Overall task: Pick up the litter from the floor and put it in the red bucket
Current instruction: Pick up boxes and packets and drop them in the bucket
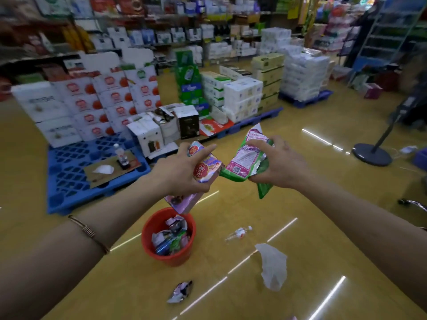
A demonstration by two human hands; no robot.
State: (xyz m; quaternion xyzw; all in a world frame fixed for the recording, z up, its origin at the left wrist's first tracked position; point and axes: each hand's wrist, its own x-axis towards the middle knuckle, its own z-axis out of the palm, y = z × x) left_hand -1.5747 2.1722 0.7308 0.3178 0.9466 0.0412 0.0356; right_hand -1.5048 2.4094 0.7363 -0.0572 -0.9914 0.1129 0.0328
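Litter sits in both our hands at the centre of the frame, above the red bucket (147, 229).

Our left hand (182, 172) has its fingers curled round a purple-and-white wrapper (206, 168), whose lower end hangs just over the bucket's far rim. Our right hand (277, 165) pinches a green-and-pink packet (241, 158) between thumb and fingers, and the two packets almost touch. The bucket stands on the yellow floor (323, 227) at lower centre, already holding crumpled wrappers. To its right lie a small plastic bottle (239, 233) and a clear plastic bag (273, 266); a crumpled foil wrapper (181, 292) lies below it. A blue pallet (69, 181) of stacked cartons fills the left, and a fan stand (372, 154) sits at right.
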